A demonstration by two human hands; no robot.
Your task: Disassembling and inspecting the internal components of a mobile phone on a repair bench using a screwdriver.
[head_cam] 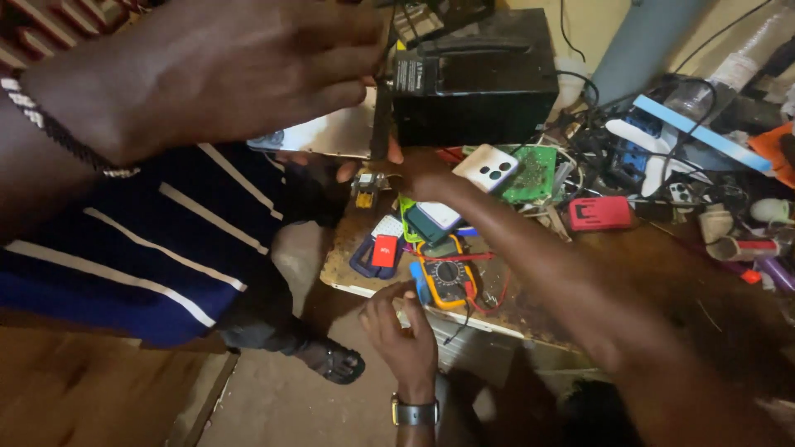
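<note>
My left hand fills the upper left, blurred, with a beaded bracelet on the wrist. Its fingers stretch toward the top of a thin dark rod that stands upright beside a black box. My right hand reaches in from the lower right and closes around the foot of that rod, just above a small yellow and white part. A pale flat panel lies behind the rod, partly hidden by my left hand.
Another person's hand with a wristwatch rests at the bench edge by a yellow multimeter. A person in a blue striped shirt sits at left. Phones, a green circuit board, a red case and cables crowd the bench.
</note>
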